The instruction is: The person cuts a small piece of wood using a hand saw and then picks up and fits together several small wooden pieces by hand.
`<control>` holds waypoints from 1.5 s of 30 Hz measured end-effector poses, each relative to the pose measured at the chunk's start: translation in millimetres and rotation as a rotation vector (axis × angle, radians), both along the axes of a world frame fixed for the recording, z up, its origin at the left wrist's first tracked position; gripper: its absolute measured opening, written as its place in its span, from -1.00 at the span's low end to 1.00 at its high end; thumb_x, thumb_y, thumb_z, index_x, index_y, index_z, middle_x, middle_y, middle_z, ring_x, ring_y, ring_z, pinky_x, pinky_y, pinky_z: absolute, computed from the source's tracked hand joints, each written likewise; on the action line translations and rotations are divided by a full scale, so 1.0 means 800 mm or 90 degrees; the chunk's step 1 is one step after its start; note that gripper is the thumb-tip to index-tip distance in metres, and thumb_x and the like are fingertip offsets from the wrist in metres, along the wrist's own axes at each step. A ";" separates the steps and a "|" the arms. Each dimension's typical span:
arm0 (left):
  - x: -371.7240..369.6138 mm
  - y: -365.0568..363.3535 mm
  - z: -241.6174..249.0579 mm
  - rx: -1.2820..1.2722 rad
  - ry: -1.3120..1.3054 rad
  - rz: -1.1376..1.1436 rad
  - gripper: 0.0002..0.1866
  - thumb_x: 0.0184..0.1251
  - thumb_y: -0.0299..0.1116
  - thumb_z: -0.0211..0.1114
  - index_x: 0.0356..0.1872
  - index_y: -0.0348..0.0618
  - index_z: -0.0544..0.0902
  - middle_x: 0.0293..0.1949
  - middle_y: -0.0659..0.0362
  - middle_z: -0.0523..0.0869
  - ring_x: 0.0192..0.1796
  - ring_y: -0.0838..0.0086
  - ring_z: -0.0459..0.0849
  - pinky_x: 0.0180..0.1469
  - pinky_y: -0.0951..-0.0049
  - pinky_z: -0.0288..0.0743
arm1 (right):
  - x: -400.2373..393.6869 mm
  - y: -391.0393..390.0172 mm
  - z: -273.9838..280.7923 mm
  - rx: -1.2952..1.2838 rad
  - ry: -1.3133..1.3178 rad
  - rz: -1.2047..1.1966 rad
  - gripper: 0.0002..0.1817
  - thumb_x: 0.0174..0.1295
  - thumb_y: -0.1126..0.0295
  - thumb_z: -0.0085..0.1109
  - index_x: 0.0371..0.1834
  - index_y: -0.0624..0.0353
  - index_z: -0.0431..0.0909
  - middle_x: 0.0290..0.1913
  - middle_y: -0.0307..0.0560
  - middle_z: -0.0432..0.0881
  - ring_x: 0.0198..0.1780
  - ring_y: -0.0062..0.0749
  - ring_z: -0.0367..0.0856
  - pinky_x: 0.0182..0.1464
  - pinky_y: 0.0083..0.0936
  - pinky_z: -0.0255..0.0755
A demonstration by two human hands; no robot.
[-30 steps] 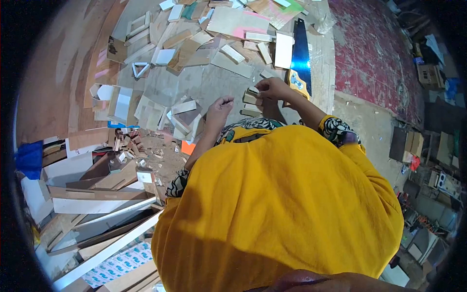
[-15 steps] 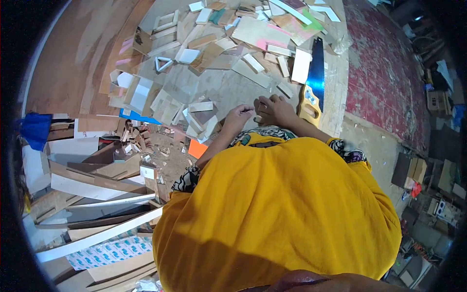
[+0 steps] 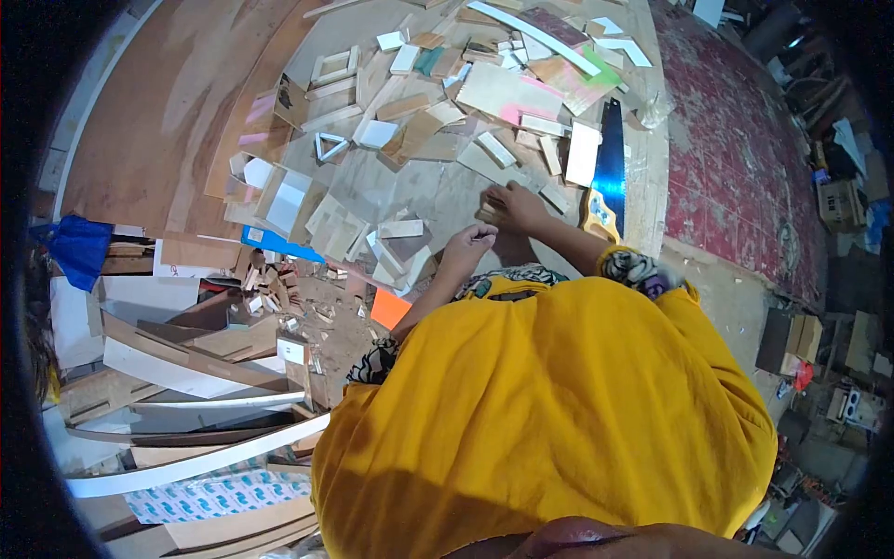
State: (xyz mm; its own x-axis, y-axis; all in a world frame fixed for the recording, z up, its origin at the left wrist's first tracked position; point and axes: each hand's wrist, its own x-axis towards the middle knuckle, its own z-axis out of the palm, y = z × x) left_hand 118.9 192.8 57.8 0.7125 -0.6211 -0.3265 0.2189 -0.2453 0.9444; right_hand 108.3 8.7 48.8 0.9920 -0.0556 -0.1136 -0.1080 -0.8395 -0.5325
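Observation:
My left hand is low over the near edge of the work table, its fingers curled together; whatever may be in them is too small to make out. Just beyond it and to the right, my right hand reaches palm down, fingers bent over a small wooden piece at the tabletop. The fingers partly cover that piece. Right of this hand lies a handsaw with a dark blade and a yellowish handle. Left of my left hand, a pale wood block rests on other scraps.
Wood offcuts and a small white triangular frame are scattered over the table. An orange sheet hangs at the near edge. Curved boards are stacked at lower left, beside a blue cloth. Red flooring lies to the right.
My right hand has moved slightly left and away from me, onto the small wooden piece. My left hand now sits lower, nearer my body. The whole view has shifted a little.

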 end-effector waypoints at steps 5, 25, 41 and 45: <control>0.001 0.004 0.020 -0.018 0.025 0.029 -0.75 0.20 -0.35 0.18 -0.14 -0.24 0.60 -0.34 0.25 0.63 -0.33 0.66 0.51 -0.23 0.65 0.38 | 0.032 -0.022 -0.017 0.041 0.030 0.018 -0.43 -0.16 0.05 0.33 -0.02 -0.04 0.45 -0.21 0.09 0.54 -0.15 0.03 0.55 -0.13 -0.23 0.44; 0.008 0.002 0.007 0.068 0.039 -0.036 -0.75 0.21 -0.36 0.18 -0.14 -0.26 0.60 -0.33 0.25 0.63 -0.31 0.64 0.50 -0.22 0.62 0.38 | 0.000 -0.069 -0.036 0.842 0.156 -0.370 -0.71 0.18 0.45 0.08 -0.01 0.19 0.48 -0.24 -0.21 0.55 -0.27 -0.59 0.51 -0.25 -0.68 0.41; 0.006 -0.011 0.005 -0.218 0.226 0.015 -0.60 0.34 -0.18 0.11 0.04 -0.29 0.43 -0.12 0.17 0.56 -0.11 0.52 0.56 -0.02 0.55 0.42 | -0.050 0.001 0.024 0.884 0.321 -0.183 -0.84 0.16 0.38 0.15 -0.26 0.21 0.59 -0.35 -0.26 0.61 -0.36 -0.59 0.54 -0.26 -0.64 0.46; 0.007 -0.006 0.041 -0.238 0.263 0.098 -0.68 0.35 -0.23 0.07 0.00 -0.22 0.42 -0.17 0.15 0.58 -0.10 0.45 0.57 0.00 0.44 0.45 | -0.010 -0.071 0.014 0.273 0.021 -0.225 -0.72 0.04 0.28 0.22 -0.24 0.22 0.60 -0.39 -0.04 0.64 -0.34 -0.32 0.62 -0.25 -0.47 0.49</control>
State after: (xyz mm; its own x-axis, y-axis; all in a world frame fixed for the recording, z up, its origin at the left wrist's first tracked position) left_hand 124.9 187.7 91.0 0.6635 -0.6476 -0.3747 0.5946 0.1524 0.7894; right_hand 100.1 -47.9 60.2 0.9166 -0.3264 -0.2307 -0.3668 -0.4572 -0.8102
